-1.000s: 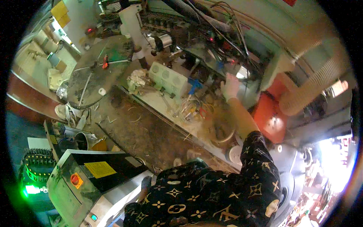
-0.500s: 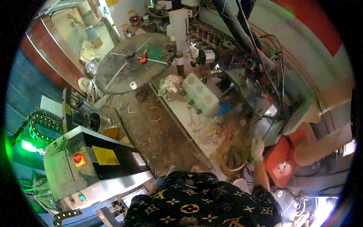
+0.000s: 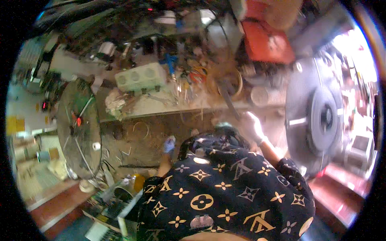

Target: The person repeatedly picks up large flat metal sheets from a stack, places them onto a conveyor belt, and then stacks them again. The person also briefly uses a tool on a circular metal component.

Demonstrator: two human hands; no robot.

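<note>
My right hand (image 3: 254,127), in a pale glove, is down by my chest in front of the cluttered workbench (image 3: 169,105). Its fingers are closed around the lower end of a long dark bar (image 3: 228,98). The bar slants up and left toward a round coil (image 3: 225,78) on the bench. My left hand (image 3: 169,143), in a bluish glove, hangs low over the dirty floor beside my dark patterned shirt (image 3: 225,188). It is small and blurred, so I cannot see whether it holds anything.
A pale block with three round holes (image 3: 140,77) lies on the bench among tools and wires. A round spoked table (image 3: 78,128) stands at left. At right is a large grey disc-shaped machine (image 3: 317,116), with a red container (image 3: 269,40) above it. A small white roll (image 3: 96,146) lies on the floor.
The view has swung round, so the bench now runs across the top. My right hand has come off the bench down toward my chest, and my left hand has come into view.
</note>
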